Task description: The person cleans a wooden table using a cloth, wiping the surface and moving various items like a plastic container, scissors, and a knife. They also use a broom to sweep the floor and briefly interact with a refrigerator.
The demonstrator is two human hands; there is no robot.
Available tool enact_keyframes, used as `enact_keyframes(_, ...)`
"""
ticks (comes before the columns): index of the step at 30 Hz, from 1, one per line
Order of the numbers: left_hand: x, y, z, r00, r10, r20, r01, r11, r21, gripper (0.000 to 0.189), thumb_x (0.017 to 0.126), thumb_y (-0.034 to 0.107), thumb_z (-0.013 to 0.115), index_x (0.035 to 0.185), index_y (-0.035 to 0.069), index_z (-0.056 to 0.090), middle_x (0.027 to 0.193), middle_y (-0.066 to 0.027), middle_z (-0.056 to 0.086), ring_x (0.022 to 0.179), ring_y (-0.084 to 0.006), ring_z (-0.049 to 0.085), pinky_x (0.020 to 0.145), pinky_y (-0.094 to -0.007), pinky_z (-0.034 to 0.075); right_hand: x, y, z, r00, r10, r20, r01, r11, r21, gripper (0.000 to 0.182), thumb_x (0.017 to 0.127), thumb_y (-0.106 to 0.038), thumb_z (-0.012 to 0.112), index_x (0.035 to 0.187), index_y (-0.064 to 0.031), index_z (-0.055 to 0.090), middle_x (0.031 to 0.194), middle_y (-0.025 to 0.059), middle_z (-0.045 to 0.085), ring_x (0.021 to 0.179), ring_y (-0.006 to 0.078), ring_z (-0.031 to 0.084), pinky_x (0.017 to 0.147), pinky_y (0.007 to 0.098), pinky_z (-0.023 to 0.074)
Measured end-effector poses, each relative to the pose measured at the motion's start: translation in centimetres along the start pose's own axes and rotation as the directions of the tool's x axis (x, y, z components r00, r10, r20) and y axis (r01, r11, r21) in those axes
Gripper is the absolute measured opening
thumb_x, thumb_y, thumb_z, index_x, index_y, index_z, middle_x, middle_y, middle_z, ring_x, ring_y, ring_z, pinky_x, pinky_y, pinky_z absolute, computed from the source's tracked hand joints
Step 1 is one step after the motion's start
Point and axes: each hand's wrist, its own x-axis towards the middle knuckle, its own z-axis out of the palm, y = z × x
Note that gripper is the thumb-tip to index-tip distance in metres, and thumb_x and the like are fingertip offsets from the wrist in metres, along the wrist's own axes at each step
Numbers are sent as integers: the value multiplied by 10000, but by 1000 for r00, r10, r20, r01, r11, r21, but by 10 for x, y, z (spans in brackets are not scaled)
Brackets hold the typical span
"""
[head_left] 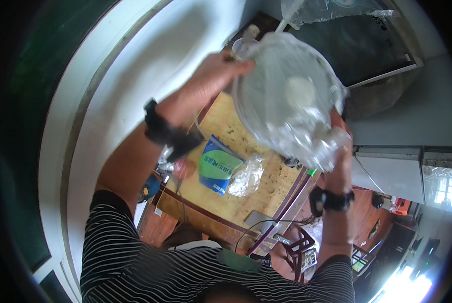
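Observation:
Raised over the far part of the table is a large round container [264, 91] of translucent plastic, with clear plastic film [317, 140] crumpled around its lower right side. A pale round patch shows through it; I cannot tell what that is. My left hand [224, 70] grips the rim at the upper left, the thumb lying over the edge. At the right side my right hand [341, 140] holds the container and the bunched film, its fingers partly hidden. A black band [169, 130] circles my left wrist, and another black band [332, 200] my right.
On the yellow wooden table [271, 200], strewn with dark bits, lie a blue-and-green packet [218, 164] bearing writing and a crumpled clear plastic bag [247, 176]. A dark cable runs over the near edge. Behind stands a white cup [245, 47]. A wooden chair [298, 246] is at right.

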Motion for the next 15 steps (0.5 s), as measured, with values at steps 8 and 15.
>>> enact_keyframes(8,145,-98,-96,974,136,-180,-107,981,163,450,831,330,629,982,-93,595,840,-74,599,729,-118,532,626,-276,433,143,159,54,983,39,-177,-19,994,111,392,801,-267,701,929,89,597,816,63,612,694,120,547,605,275,441)
enact_keyframes(15,163,-195,-108,971,-42,-234,48,999,19,322,848,203,620,1035,-58,595,912,-44,607,791,-109,534,711,-256,432,156,253,56,950,158,-269,-179,982,-57,398,779,-309,722,888,58,613,723,58,608,636,118,527,582,298,441)
